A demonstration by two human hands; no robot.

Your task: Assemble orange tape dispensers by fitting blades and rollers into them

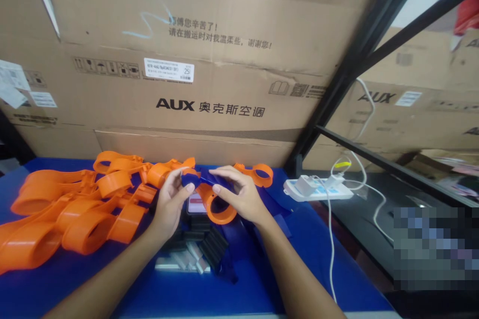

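My left hand (172, 199) pinches the rounded end of a dark blue piece (190, 179) between thumb and fingers. From the other side, my right hand (239, 192) grips a blue strip-like part; whether both are one piece I cannot tell. Just below the fingers sits an orange plastic ring with a handle (221, 215), partly over a phone-like screen (196, 204). Under my hands lie black ribbed pieces (213, 248) and silvery flat bars (187, 259). More blue strips (239, 244) are beneath my right forearm.
Several orange ring parts (88, 227) are piled at the left of the blue tabletop (307, 259). Another orange ring (263, 174) lies behind my right hand. A white power strip (318, 188) with cables stands at the right edge. Cardboard (224, 79) and a black rack post (337, 79) rise behind.
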